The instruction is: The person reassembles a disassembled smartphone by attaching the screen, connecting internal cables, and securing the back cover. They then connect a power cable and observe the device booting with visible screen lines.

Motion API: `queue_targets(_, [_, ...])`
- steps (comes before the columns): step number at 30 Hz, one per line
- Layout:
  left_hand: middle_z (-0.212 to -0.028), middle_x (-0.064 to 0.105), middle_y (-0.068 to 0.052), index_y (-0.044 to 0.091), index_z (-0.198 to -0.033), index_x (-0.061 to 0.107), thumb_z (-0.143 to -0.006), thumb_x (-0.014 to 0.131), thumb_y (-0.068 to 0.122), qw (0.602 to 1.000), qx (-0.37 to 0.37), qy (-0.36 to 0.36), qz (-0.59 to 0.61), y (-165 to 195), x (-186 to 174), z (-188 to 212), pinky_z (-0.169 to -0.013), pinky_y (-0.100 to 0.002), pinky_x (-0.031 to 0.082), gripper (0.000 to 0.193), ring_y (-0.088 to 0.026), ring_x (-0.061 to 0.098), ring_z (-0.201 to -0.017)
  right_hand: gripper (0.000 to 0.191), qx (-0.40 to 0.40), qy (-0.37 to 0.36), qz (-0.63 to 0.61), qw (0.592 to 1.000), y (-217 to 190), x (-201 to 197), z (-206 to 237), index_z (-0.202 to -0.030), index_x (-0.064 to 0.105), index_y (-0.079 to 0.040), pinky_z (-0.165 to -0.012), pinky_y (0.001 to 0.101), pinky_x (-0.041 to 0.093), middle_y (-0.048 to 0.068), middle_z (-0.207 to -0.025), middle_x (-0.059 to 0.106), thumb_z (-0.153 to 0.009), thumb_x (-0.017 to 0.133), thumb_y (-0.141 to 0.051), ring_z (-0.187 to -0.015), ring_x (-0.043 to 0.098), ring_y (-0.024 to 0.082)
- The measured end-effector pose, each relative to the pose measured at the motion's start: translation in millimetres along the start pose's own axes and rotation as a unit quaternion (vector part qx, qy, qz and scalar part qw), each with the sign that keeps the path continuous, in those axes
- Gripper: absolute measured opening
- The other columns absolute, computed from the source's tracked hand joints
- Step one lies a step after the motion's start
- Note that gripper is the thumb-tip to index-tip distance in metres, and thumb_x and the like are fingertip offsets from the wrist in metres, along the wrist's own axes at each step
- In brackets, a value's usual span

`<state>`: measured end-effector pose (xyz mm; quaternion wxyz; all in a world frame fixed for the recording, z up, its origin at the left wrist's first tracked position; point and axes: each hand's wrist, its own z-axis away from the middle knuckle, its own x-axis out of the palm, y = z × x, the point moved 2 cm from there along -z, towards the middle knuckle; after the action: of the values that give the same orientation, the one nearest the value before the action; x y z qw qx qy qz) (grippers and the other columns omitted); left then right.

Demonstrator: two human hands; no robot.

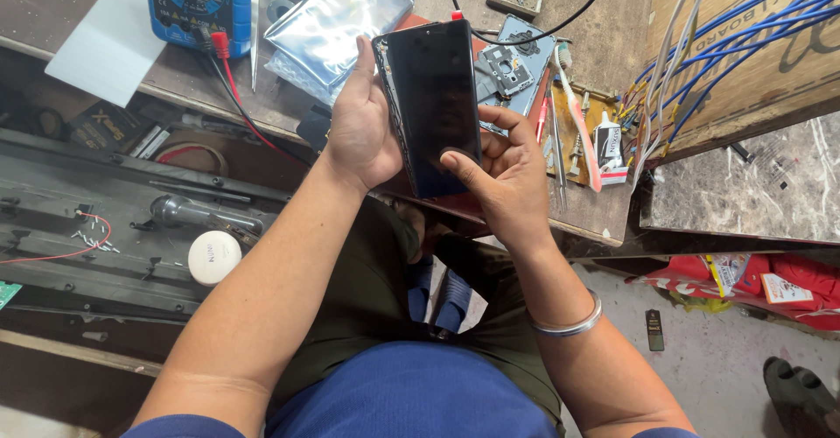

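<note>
gripping a dark smartphone [435, 105]: left hand [360, 132] clasps its left edge, right hand [500, 178] cradles below, thumb on glass. likely thin, stiff, slippery, fragile; hold by edges.

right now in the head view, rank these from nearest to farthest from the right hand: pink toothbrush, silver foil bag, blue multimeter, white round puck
From the right hand:
1. Pink toothbrush, just to its right on the bench.
2. Silver foil bag, up and left, beyond the phone.
3. White round puck, lower left.
4. Blue multimeter, far upper left.

A blue multimeter [194, 0], a silver foil bag [337, 27], a toothbrush [577, 123] and tweezers [557, 154] lie on the workbench [612, 44].
</note>
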<state>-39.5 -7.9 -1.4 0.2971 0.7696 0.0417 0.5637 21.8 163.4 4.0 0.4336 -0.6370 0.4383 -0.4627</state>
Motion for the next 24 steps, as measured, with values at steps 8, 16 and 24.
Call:
queue_targets(8, [-0.136, 0.065, -0.018, 0.001, -0.146, 0.051, -0.107, 0.019, 0.062, 1.0, -0.006, 0.003, 0.001, 1.0, 0.2, 2.9, -0.113, -0.045, 0.055, 0.08, -0.027, 0.065, -0.127, 0.053, 0.003, -0.003, 0.002, 1.0, -1.8, 2.9, 0.1, -0.139, 0.045, 0.004, -0.101, 0.0325, 0.06, 0.018, -0.118, 0.071, -0.094, 0.074, 0.006, -0.11, 0.072, 0.019])
queue_targets(16, [-0.134, 0.065, -0.019, 0.001, -0.146, 0.052, -0.108, 0.018, 0.064, 1.0, 0.002, -0.021, -0.015, -1.0, 0.8, 3.0, -0.113, -0.046, 0.057, 0.081, -0.028, 0.065, -0.127, 0.053, 0.008, -0.011, 0.008, 1.0, -7.9, 6.8, -0.1, -0.138, 0.045, 0.005, -0.101, 0.0321, 0.06, 0.018, -0.118, 0.071, -0.094, 0.074, 0.005, -0.11, 0.072, 0.019])
queue_targets(24, [-0.138, 0.064, -0.019, 0.001, -0.148, 0.051, -0.109, 0.017, 0.062, 1.0, 0.014, -0.023, -0.015, 0.3, 2.6, 2.5, -0.112, -0.045, 0.057, 0.08, -0.027, 0.064, -0.129, 0.053, 0.019, -0.013, 0.027, 0.999, -11.8, 10.4, -0.4, -0.138, 0.046, 0.004, -0.098, 0.0305, 0.06, 0.018, -0.117, 0.072, -0.094, 0.074, 0.004, -0.108, 0.071, 0.017])
